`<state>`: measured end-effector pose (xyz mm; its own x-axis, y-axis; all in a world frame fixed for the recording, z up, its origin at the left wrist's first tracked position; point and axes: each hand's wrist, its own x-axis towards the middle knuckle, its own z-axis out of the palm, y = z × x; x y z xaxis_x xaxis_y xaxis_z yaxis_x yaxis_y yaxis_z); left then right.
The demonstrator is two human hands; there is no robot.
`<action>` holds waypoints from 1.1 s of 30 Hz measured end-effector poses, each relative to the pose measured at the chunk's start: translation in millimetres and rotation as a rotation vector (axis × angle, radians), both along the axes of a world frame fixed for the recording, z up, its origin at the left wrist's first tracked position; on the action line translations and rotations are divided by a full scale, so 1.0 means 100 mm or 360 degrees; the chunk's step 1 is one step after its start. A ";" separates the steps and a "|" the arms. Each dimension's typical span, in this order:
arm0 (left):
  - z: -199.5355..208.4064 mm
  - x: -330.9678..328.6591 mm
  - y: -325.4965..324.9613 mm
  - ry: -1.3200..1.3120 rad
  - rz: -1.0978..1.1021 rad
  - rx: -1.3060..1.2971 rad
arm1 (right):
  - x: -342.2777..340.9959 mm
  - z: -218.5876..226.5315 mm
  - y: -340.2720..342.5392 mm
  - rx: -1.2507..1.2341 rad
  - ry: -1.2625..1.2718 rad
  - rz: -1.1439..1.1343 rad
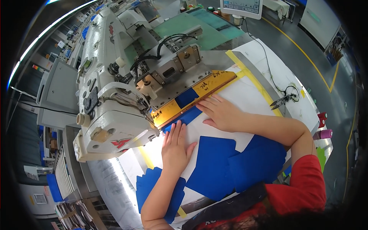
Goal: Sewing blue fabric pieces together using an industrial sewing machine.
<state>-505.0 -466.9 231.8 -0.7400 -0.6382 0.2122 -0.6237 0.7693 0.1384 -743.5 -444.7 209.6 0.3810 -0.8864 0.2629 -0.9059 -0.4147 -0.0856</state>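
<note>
A strip of blue fabric (pixel 186 116) lies along the front edge of a yellow clamp plate (pixel 207 89) on a white sewing machine (pixel 111 128). More blue shows through a window in the plate. My left hand (pixel 174 147) rests flat, fingers stretched, its fingertips on the strip's near left part, beside the machine head. Farther right, my right hand (pixel 220 114) is spread, with its fingertips against the plate's edge at the strip's right end. Neither hand grips anything. Cut blue fabric pieces (pixel 212 166) lie between my forearms, and a fanned stack (pixel 157 189) sits partly under my left forearm.
More blue pieces (pixel 258 161) lie beneath my right forearm. Black thread snips (pixel 281 101) and a cable rest on the white table at right. Red and pink thread spools (pixel 326 133) stand at its right edge. A screen (pixel 242 7) is at the back.
</note>
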 end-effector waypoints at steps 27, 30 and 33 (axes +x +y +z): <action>0.00 0.04 -0.09 0.0027 0.0076 0.0085 | 0.08 -0.02 0.13 -0.0095 -0.0200 0.0028; 0.00 0.04 -0.07 0.0011 0.0091 0.0042 | 0.08 -0.02 0.13 -0.0116 -0.0179 0.0038; -0.03 0.06 -0.06 0.0022 0.0114 0.0047 | 0.09 -0.05 0.12 -0.0106 -0.0198 0.0057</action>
<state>-499.3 -472.7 229.0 -0.6896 -0.6954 0.2022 -0.6748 0.7183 0.1692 -734.5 -432.3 205.0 0.3730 -0.8519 0.3677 -0.8745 -0.4552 -0.1674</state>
